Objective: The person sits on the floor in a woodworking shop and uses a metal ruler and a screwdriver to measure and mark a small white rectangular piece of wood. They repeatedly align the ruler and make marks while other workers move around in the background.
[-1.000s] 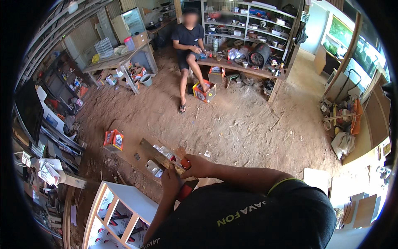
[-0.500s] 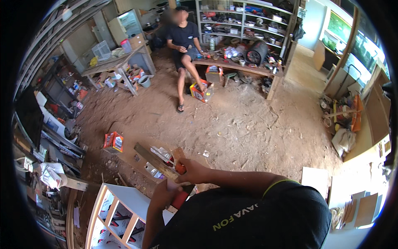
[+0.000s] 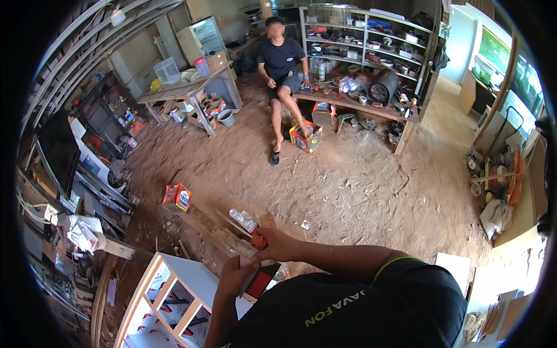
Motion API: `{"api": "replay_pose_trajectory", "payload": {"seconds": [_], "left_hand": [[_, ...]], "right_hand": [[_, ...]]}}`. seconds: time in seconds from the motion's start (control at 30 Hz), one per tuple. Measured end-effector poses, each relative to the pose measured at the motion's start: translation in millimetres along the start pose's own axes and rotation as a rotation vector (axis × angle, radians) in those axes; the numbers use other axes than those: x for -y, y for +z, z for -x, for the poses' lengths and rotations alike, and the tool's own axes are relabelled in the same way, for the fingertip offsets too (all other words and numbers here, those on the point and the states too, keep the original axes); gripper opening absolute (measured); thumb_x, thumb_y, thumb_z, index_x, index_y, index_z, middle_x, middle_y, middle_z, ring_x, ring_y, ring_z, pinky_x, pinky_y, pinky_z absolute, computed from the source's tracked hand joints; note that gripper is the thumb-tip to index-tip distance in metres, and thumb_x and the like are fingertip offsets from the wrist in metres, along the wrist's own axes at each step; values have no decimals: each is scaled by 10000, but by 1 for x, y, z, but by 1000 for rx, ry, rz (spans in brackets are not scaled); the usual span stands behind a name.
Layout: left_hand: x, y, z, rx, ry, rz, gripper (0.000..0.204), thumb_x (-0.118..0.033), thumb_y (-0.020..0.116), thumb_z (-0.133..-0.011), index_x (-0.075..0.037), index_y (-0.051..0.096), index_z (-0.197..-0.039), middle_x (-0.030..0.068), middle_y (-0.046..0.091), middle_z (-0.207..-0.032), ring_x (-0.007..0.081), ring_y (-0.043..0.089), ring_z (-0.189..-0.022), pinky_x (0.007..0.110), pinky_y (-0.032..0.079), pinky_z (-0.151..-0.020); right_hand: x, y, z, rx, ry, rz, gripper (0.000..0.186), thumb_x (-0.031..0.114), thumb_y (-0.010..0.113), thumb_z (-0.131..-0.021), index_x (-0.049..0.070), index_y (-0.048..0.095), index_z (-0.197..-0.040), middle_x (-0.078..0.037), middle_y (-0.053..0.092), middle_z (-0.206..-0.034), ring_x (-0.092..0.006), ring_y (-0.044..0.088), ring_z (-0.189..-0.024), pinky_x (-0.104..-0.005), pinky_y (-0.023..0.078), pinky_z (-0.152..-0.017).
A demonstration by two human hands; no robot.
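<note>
My right hand (image 3: 279, 246) is closed around the orange handle (image 3: 259, 242) of a tool. A long thin shaft runs forward from it toward the upper left; its exact kind is unclear. Close by on the left, my left hand (image 3: 237, 275) grips a red-faced block (image 3: 260, 282) with dark sides, partly hidden by my fingers and shirt. Beyond my hands a wooden plank (image 3: 212, 232) lies low over the dirt floor. A clear plastic bottle or packet (image 3: 243, 220) is beside the tool's shaft, next to a small brown board (image 3: 267, 220).
A white cabinet with open compartments (image 3: 194, 278) stands at my lower left. An orange carton (image 3: 177, 198) sits by the plank's far end. Across the dirt floor (image 3: 348, 203), a person (image 3: 281, 64) sits on a cluttered wooden bench (image 3: 371, 109), one foot on another carton (image 3: 306, 138).
The view has shifted, so the room appears lower and farther right. The plank piece that stood out beside my right hand no longer shows raised there. Both hands keep their holds.
</note>
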State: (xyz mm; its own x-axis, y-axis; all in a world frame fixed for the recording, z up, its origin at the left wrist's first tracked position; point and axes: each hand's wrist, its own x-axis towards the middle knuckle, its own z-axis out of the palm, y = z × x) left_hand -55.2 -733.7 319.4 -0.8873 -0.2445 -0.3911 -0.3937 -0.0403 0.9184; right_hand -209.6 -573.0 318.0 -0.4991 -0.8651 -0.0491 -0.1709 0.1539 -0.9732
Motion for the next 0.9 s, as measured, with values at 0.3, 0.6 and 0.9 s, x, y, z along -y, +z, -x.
{"api": "replay_pose_trajectory", "payload": {"seconds": [0.3, 0.6, 0.9], "left_hand": [[-4, 17, 2, -107, 41, 116, 231, -126, 708, -839, 19, 666, -1016, 62, 683, -886, 132, 634, -758, 296, 491, -669], [-32, 12, 3, -255, 84, -379, 267, -189, 803, -800, 24, 664, -879, 75, 663, -747, 112, 605, -653, 300, 475, -581], [-26, 8, -1, -167, 89, -68, 258, -177, 795, -837, 14, 661, -945, 27, 665, -835, 96, 581, -696, 272, 460, -604]], "right_hand": [[-10, 7, -7, -27, -16, 23, 545, 327, 829, -754, 0, 582, -1114, -155, 643, -966, -255, 638, -926, -388, 498, -804], [17, -4, -7, -17, 6, 7, 542, 285, 832, -729, -1, 583, -1117, -189, 680, -931, -313, 685, -889, -399, 528, -772], [22, -3, -13, -58, -15, 9, 544, 323, 823, -781, -18, 592, -1136, -189, 673, -932, -290, 679, -895, -396, 521, -794]]}}
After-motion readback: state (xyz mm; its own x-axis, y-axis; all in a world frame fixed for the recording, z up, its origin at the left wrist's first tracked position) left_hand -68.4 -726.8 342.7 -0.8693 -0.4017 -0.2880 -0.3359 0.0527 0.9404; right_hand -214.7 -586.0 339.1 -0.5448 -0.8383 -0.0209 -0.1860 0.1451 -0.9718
